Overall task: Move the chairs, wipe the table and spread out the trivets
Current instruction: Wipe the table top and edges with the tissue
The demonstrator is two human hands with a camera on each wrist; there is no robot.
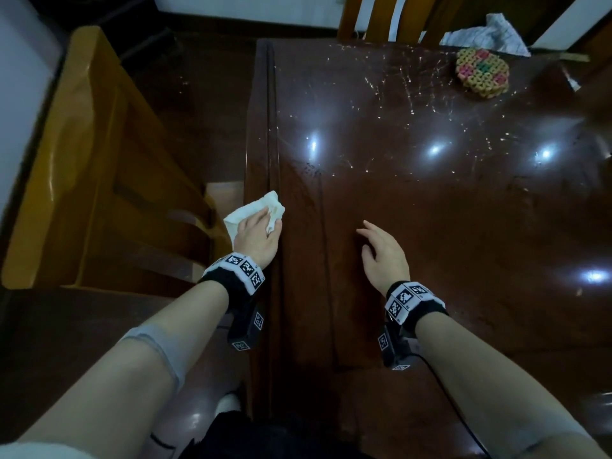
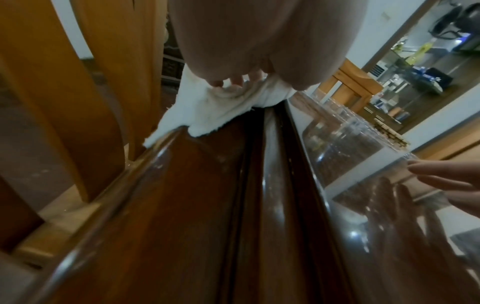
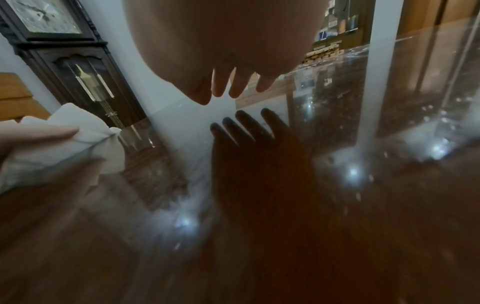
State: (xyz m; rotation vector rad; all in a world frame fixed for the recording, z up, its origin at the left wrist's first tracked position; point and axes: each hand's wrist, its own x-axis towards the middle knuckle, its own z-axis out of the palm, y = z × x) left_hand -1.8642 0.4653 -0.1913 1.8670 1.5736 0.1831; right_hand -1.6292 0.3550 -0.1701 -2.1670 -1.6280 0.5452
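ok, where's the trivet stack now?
Head view: the round beaded trivet stack sits at the dark wooden table's far right, beside a crumpled white cloth.

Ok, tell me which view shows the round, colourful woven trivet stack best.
The head view: the round, colourful woven trivet stack lies fully visible from above at the dark table's far side. The left wrist view catches only a thin side-on sliver of its layers; the right wrist view shows its small, distant edge.
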